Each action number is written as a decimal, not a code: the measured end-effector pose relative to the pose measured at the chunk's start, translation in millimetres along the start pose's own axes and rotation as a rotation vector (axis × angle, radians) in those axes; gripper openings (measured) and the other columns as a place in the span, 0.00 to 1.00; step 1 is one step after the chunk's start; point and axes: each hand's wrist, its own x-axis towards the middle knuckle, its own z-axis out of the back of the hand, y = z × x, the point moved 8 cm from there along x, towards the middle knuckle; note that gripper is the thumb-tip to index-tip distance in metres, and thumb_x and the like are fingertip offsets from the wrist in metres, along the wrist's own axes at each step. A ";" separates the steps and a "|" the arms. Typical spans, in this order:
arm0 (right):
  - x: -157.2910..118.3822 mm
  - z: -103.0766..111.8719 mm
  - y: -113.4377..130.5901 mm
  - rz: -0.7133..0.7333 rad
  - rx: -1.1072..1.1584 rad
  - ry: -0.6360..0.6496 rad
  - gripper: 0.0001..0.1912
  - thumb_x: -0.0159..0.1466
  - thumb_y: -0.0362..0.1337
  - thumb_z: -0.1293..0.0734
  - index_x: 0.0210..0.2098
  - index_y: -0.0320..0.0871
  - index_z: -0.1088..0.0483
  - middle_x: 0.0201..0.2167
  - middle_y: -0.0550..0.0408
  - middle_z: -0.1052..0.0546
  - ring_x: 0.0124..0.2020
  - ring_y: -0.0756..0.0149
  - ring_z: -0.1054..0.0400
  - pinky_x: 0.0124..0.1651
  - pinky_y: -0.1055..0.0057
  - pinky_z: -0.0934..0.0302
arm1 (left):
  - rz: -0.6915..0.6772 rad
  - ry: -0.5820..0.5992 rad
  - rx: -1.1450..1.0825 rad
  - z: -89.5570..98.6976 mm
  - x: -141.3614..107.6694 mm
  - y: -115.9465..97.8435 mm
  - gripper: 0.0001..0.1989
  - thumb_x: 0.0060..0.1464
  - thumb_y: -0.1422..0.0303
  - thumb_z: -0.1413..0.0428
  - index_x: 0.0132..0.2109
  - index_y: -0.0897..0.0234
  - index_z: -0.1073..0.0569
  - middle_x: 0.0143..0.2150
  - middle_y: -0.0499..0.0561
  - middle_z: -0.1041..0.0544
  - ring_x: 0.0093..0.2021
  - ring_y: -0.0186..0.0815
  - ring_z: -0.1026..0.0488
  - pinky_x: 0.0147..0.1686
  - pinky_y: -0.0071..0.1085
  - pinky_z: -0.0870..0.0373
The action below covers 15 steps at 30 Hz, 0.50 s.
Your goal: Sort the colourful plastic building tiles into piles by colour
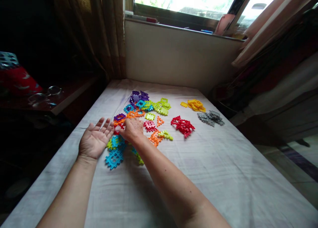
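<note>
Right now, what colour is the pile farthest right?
The pile is grey, best seen in the head view.

Left of centre, the left hand (95,140) shows its palm beside coloured pieces (150,116); the right hand (132,128) covers some. Red pieces (184,126) lie centre-right

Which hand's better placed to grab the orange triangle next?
Probably the right hand: it's over the mixed pieces, nearer the orange triangle. The left hand is palm up at their left edge, farther off.

The head-worn camera looks forward and down across the nearby pale cloth (218,168) toward the window (184,1).
</note>
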 end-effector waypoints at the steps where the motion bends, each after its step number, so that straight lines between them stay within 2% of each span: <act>1: 0.4 1.1 -5.4 -0.025 0.018 0.016 0.15 0.66 0.45 0.36 0.44 0.47 0.22 0.48 0.48 0.19 0.53 0.54 0.30 0.54 0.59 0.37 | 0.003 0.004 0.006 0.0 0.0 0.3 0.14 0.61 0.60 0.48 0.45 0.63 0.23 0.54 0.60 0.22 0.58 0.47 0.26 0.58 0.48 0.28; 3: 0.2 6.9 -24.0 -0.083 0.063 0.018 0.13 0.64 0.41 0.37 0.41 0.49 0.21 0.43 0.51 0.18 0.47 0.57 0.26 0.48 0.63 0.36 | 0.006 0.011 0.024 0.0 0.4 0.7 0.14 0.62 0.60 0.49 0.45 0.63 0.23 0.54 0.59 0.22 0.58 0.46 0.26 0.56 0.47 0.26; 6: -7.6 27.9 -70.2 -0.168 0.148 -0.085 0.12 0.63 0.40 0.36 0.40 0.51 0.20 0.41 0.55 0.17 0.42 0.61 0.25 0.43 0.69 0.36 | 0.007 0.010 0.038 0.7 1.5 0.8 0.15 0.62 0.60 0.50 0.45 0.62 0.23 0.54 0.58 0.22 0.58 0.46 0.25 0.54 0.46 0.24; 9: -27.0 54.2 -132.7 -0.257 0.200 -0.200 0.11 0.62 0.39 0.35 0.39 0.48 0.20 0.38 0.56 0.17 0.39 0.65 0.25 0.41 0.72 0.38 | 0.012 -0.006 0.036 2.2 2.7 0.8 0.15 0.62 0.60 0.51 0.45 0.62 0.23 0.53 0.58 0.21 0.56 0.47 0.24 0.51 0.45 0.22; 13: -61.7 86.3 -222.7 -0.472 0.205 -0.318 0.13 0.62 0.39 0.36 0.39 0.48 0.20 0.35 0.56 0.17 0.36 0.66 0.25 0.38 0.74 0.38 | -0.002 -0.016 0.054 2.0 2.2 -0.3 0.14 0.62 0.61 0.50 0.44 0.62 0.23 0.51 0.57 0.19 0.54 0.45 0.22 0.48 0.42 0.21; 15: -75.9 98.6 -256.0 -0.558 0.169 -0.363 0.13 0.62 0.40 0.36 0.39 0.48 0.19 0.35 0.55 0.17 0.36 0.64 0.25 0.37 0.73 0.39 | -0.011 -0.024 0.069 1.3 1.0 -0.7 0.14 0.62 0.61 0.51 0.44 0.62 0.23 0.50 0.57 0.19 0.52 0.44 0.22 0.46 0.41 0.20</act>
